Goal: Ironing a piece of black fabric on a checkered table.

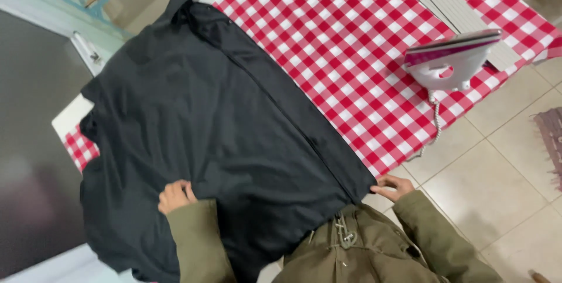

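Note:
A black shirt point(199, 119) lies spread over a table with a red-and-white checked cloth point(345, 31). My left hand point(174, 195) presses on the shirt's near part, fingers curled on the fabric. My right hand point(393, 187) pinches the shirt's lower corner at the table's near edge. Both arms wear olive-green jacket sleeves.
A white and magenta iron point(453, 60) stands on its heel at the table's right edge, its coiled cord point(435, 125) hanging down. A grey ribbed mat point(451, 2) lies behind it. Beige tiled floor point(497, 183) is at right, with a rug's edge point(553, 142). A dark appliance point(29, 142) is at left.

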